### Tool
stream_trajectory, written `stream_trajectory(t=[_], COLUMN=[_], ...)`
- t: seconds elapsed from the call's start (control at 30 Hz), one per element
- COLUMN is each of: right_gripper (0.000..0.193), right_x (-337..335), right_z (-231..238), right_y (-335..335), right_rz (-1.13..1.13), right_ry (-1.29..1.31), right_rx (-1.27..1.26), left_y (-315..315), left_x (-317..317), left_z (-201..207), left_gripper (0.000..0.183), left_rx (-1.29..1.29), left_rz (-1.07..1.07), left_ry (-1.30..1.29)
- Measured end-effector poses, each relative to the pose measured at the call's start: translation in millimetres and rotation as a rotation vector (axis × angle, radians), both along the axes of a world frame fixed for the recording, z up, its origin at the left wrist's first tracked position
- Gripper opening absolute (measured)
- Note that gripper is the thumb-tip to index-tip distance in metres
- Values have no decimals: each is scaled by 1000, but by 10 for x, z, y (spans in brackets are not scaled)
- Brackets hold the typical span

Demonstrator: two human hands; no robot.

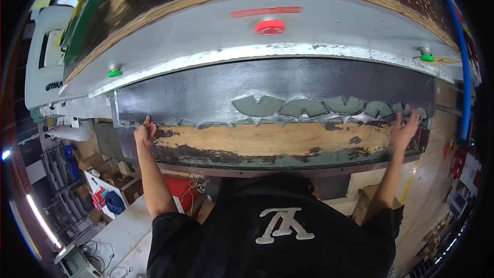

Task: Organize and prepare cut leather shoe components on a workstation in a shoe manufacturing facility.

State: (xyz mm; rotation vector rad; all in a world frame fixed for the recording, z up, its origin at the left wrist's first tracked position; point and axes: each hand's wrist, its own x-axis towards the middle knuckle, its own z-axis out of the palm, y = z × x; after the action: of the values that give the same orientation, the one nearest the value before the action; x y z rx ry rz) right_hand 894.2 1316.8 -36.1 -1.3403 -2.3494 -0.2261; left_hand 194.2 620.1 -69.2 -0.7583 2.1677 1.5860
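A dark, shiny sheet (180, 90) lies across the bed of a press-like machine. Along its near edge runs a row of fan-shaped cutouts (260, 105), with greenish grey showing through them, and the edge between them is jagged. At the sheet's near left corner, my left hand (144, 132) is closed, its fingers and thumb pinching the edge. Over the near right end of the sheet, my right hand (405, 133) has its fingers apart, slightly blurred, beside the last cutouts. Whether it touches the sheet I cannot tell.
Nearer me lies a worn wooden board (257, 139) with flaked dark paint. Above the bed hangs the machine's grey head (195, 41), bearing a red button (270, 27) and two green buttons (115, 71) at its ends. A blue hose (464, 82) runs down at the right.
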Motion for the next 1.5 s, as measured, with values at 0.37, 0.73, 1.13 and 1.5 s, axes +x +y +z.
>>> stream_trajectory(t=[0.37, 0.73, 1.13, 1.5], right_gripper=[29, 26, 23, 19], right_x=[-2632, -2314, -1016, 685], right_z=[800, 1216, 437, 1440], right_y=[-4590, -5259, -6033, -4442], right_rz=[516, 581, -1, 68], right_ry=[342, -91, -68, -215], right_rx=[-925, -1339, -1271, -1376], left_y=[-367, -846, -2208, -2548], left_x=[-8, 922, 2125, 2685], left_z=[186, 677, 1044, 834], left_gripper=[33, 28, 15, 26], left_rx=[365, -176, 23, 255], left_rz=[-94, -881, -1533, -945], left_ry=[149, 463, -282, -362])
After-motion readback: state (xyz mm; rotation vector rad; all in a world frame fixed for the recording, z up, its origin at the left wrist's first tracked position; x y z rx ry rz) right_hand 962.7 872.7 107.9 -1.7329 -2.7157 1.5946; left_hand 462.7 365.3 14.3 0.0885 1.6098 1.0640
